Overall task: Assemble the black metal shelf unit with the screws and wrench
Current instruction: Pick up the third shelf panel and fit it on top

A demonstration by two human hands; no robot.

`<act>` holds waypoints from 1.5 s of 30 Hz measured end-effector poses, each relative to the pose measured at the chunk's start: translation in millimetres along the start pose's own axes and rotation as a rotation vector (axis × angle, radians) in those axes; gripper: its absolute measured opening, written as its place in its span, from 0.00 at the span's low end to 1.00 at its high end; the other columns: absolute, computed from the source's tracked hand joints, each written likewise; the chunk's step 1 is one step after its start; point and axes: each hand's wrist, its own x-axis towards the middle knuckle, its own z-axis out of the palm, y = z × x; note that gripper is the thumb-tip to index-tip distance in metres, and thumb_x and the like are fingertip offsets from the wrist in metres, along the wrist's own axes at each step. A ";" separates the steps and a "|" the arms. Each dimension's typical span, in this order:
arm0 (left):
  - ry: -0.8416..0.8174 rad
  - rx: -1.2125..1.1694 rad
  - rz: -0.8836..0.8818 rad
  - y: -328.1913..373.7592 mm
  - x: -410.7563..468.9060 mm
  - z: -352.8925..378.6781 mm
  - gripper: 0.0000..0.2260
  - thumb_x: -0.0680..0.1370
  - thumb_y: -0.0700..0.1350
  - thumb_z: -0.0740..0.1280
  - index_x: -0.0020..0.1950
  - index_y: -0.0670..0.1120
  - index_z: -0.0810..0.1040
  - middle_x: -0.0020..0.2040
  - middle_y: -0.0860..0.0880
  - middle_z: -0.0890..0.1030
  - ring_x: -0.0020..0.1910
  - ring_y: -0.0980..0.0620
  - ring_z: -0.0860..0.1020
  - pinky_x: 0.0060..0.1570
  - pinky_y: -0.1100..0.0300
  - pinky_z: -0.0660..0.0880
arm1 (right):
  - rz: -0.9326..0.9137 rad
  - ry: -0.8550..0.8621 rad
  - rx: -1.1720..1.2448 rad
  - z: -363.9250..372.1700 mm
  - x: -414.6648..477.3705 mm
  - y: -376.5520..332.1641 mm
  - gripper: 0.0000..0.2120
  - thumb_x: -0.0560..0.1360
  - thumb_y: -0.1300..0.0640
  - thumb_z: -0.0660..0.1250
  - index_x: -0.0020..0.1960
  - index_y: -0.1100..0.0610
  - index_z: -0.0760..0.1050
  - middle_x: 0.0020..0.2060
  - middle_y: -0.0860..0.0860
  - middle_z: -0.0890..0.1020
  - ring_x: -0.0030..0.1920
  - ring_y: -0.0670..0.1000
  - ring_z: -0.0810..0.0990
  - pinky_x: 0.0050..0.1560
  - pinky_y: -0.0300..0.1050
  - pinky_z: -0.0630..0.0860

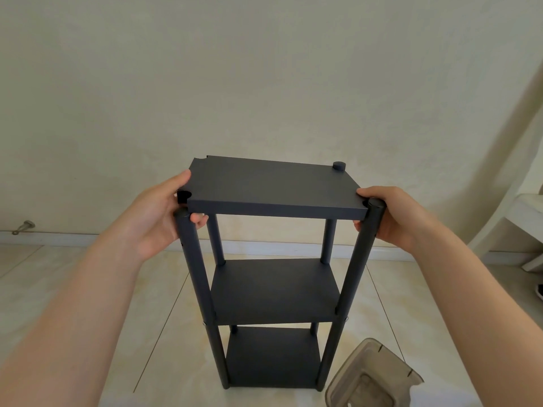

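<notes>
At the centre of the tiled floor stood the shelf unit, upright, its long axis vertical and its broad front edge turned toward us. Left of the unit the floor lay open, as did the strip between the unit and the wall. A grey plastic container sat just beside the unit's near right foot, and a piece of white furniture stood well apart to the unit's right. A small metal door stop sat low by the wall, far to the unit's left.

We counted three flat panels, one above another, and four round posts. The top panel lay slightly askew on the unit. Its rear right post poked above the surface, the near left post ended below its corner notch, and the rear left notch showed no post in it.

Our left hand gripped the top panel's left edge, thumb on top and fingers curled beneath. Our right hand gripped the near right corner, thumb on the panel and fingers wrapped behind the near right post.
</notes>
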 end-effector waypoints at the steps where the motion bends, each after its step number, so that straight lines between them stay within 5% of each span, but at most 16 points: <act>1: -0.010 -0.018 -0.004 -0.3 0.0 -2.1 0.14 0.82 0.51 0.65 0.58 0.43 0.80 0.36 0.49 0.77 0.27 0.51 0.70 0.43 0.53 0.73 | -0.003 0.001 0.003 0.2 -0.2 0.0 0.07 0.75 0.58 0.68 0.49 0.61 0.75 0.32 0.53 0.80 0.30 0.52 0.78 0.33 0.45 0.77; 7: 0.108 0.065 0.036 1.6 -0.9 5.0 0.11 0.84 0.47 0.63 0.52 0.40 0.80 0.37 0.44 0.82 0.27 0.47 0.78 0.35 0.54 0.81 | -0.037 0.007 0.019 2.7 0.7 0.9 0.06 0.75 0.58 0.67 0.48 0.61 0.75 0.32 0.53 0.80 0.30 0.52 0.79 0.34 0.45 0.78; 10: 0.142 0.134 0.057 2.8 -0.3 6.1 0.11 0.84 0.47 0.63 0.49 0.41 0.79 0.33 0.46 0.79 0.26 0.46 0.75 0.30 0.56 0.77 | -0.049 0.003 0.042 4.3 1.4 1.4 0.05 0.76 0.59 0.67 0.48 0.61 0.75 0.32 0.53 0.80 0.30 0.52 0.79 0.33 0.45 0.78; 15: 0.153 0.081 0.051 3.4 4.0 6.2 0.12 0.83 0.50 0.64 0.50 0.42 0.81 0.33 0.49 0.79 0.24 0.47 0.71 0.30 0.55 0.78 | -0.048 -0.023 0.056 3.9 0.3 2.5 0.05 0.78 0.59 0.66 0.49 0.61 0.76 0.31 0.52 0.82 0.30 0.50 0.81 0.33 0.43 0.79; 31: -0.024 -0.019 -0.053 0.8 -1.3 -3.7 0.13 0.82 0.48 0.65 0.60 0.40 0.79 0.42 0.45 0.84 0.33 0.47 0.82 0.37 0.57 0.81 | -0.110 -0.007 0.117 -0.4 2.6 -1.8 0.06 0.77 0.57 0.67 0.49 0.59 0.77 0.31 0.50 0.82 0.29 0.50 0.79 0.33 0.44 0.79; 45: 0.093 -0.059 -0.195 -25.2 7.3 -10.9 0.04 0.80 0.41 0.65 0.52 0.41 0.77 0.38 0.44 0.83 0.32 0.47 0.82 0.32 0.56 0.80 | 0.017 -0.035 0.109 -2.9 10.1 11.6 0.03 0.76 0.61 0.64 0.45 0.60 0.74 0.32 0.53 0.81 0.30 0.52 0.79 0.34 0.47 0.78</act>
